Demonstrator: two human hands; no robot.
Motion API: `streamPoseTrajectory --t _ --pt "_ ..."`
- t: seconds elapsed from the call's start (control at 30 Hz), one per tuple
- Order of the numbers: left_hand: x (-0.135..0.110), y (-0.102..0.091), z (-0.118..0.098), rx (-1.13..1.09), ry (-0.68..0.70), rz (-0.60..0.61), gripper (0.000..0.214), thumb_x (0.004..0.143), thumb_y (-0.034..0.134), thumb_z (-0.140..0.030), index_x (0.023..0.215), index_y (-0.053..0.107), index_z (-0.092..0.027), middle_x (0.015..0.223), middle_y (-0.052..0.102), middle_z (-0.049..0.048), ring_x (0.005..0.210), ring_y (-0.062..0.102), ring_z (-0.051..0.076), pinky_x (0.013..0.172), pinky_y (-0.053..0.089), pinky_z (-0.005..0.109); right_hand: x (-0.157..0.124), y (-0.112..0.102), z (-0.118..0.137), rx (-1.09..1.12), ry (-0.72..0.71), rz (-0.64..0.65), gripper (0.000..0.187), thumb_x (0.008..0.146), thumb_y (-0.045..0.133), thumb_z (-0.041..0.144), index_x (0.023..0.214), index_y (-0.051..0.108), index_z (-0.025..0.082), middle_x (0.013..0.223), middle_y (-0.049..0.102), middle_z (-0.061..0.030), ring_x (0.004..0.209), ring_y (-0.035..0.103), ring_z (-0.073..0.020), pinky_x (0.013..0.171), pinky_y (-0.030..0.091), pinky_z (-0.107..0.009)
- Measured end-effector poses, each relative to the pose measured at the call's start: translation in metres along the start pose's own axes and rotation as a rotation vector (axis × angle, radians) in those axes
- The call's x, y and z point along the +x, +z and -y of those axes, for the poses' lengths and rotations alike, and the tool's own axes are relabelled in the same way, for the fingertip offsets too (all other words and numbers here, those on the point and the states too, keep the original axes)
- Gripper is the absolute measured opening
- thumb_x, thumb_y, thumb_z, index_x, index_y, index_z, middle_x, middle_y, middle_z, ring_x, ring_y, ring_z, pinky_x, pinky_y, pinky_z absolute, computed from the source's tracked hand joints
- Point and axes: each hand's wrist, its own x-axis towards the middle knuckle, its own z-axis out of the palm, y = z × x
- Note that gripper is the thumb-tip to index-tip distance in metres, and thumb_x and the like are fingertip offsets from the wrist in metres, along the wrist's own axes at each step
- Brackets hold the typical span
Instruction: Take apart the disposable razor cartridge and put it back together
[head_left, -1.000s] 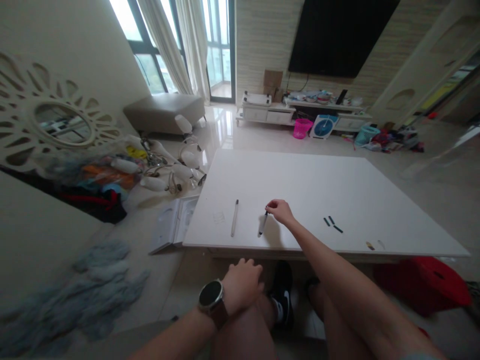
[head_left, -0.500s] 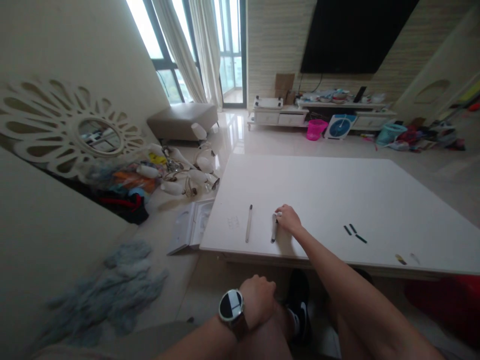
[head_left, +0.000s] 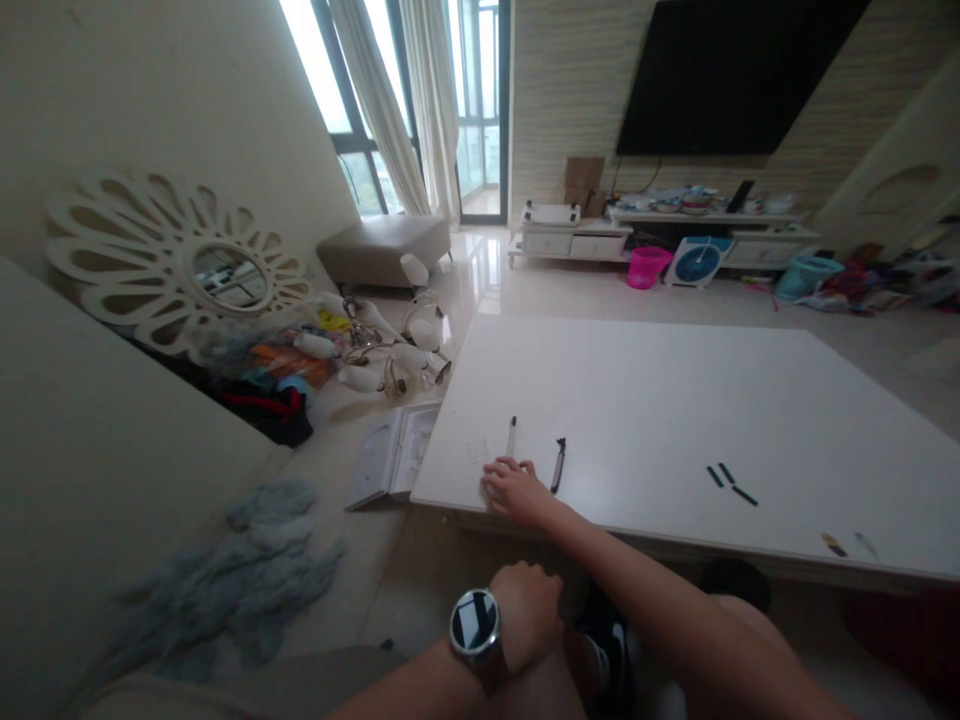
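Slim white stick (head_left: 512, 439), dark-tipped, partly covered

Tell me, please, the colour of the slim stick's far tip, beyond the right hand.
The far tip looks nearly black; head view.

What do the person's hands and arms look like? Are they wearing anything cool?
Yes, a watch! It sits just behind the left hand, with a round, dark face, a shiny silver-coloured rim and a dark strap. No watch shows by the right hand. Both arms look bare, without sleeves or gloves in view.
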Motion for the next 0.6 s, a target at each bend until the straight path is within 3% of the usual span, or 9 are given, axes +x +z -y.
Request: streamPoseTrajectory --t 0.37,0.6 --pt "0.003 0.003 0.002 0.022 0.028 0.008 0.035 0.086 0.051 -0.021 0.111 0.072 -0.008 0.108 0.072 0.0226 0.102 0.069 0.039 0.085 0.055 0.048 0.006 0.001 0.003 -0.029 0.021 -0.022 0.045 0.089 0.057 0.029 0.134 0.053 0.024 0.161 0.028 -0.0114 0.146 0.024 -0.0324 0.107 0.029 -0.059" --pt "0.004 0.003 0.001 0.063 0.008 0.031 0.033 0.087 0.051 -0.022 0.111 0.071 -0.010 0.110 0.072 0.0202 0.104 0.069 0.037 0.086 0.056 0.046 0.010 -0.001 0.009 -0.030 -0.013 0.008 0.028 0.089 0.059 0.028 0.116 0.062 0.018 0.133 0.058 -0.0145 0.133 0.037 -0.0309 0.101 0.032 -0.052"
